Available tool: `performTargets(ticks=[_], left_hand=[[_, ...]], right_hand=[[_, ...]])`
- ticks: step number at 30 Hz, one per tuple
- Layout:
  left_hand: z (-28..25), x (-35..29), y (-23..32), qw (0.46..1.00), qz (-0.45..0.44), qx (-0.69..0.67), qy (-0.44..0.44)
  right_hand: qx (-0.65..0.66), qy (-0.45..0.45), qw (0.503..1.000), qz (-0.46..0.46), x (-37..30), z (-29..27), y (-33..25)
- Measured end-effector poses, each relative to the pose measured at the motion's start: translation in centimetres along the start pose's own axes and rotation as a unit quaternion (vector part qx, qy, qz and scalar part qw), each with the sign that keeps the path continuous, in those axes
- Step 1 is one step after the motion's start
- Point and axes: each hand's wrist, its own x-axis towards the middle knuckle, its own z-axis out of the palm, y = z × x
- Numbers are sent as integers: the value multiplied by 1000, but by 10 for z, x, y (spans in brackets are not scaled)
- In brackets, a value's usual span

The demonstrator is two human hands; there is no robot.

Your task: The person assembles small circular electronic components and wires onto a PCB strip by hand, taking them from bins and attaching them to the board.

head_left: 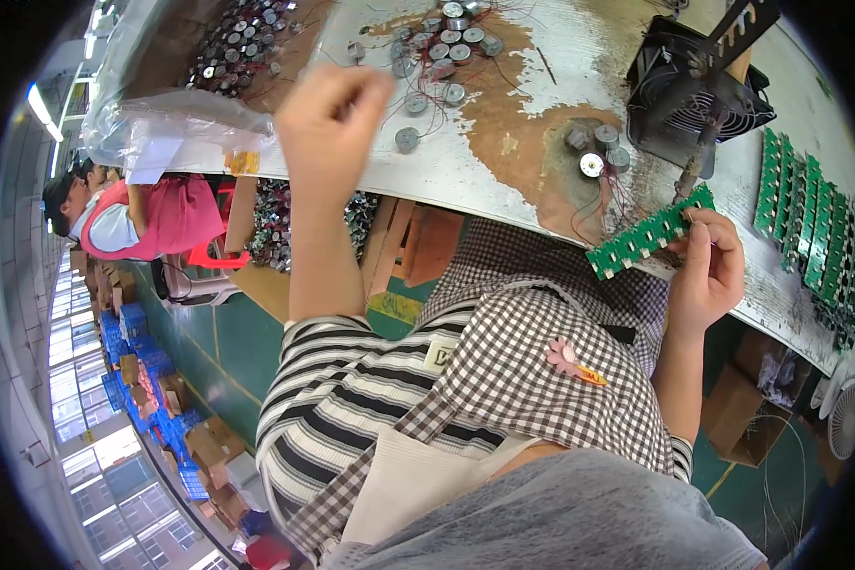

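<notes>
- Pinched at one end between thumb and fingers, a green circuit board (627, 250) is held by the right hand (712, 261) over the front edge of the table (437, 173).
- Curled fingers are shown blurred on the left hand (331, 123), raised near red-wired motors (459, 52); whether anything is grasped cannot be told.
- Good control is probably gained by steadying the board by its rim, with skin kept clear of the dark metal rod (687, 180) beside it.
- Round, dull-metal casings are contrasted with the flat, pale-studded strip; white paint is worn to brown.
</notes>
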Motion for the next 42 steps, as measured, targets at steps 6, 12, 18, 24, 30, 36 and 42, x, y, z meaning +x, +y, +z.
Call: performTargets(ticks=[6,12,18,24,30,36,42], left_hand=[[30,-51,-15,982,5,157,-109],[46,-49,-29,989,-79,-20,-124],[81,-48,21,923,-168,-291,-187],[106,-46,43,898,-147,-331,-249],[99,-37,65,697,-304,-538,-365],[108,-45,98,741,-363,-445,-349],[133,-56,94,886,-71,-368,-272]], right_hand=[[5,-5,1000,-5,0,1,1],[1,-15,1000,4,-3,-4,0],[16,-19,1000,5,1,-1,-1],[-6,-47,998,-33,-2,-1,-2],[20,-86,995,-36,-4,-2,-4],[-117,-100,981,-118,0,0,-12],[-98,-73,984,-127,0,-3,-10]])
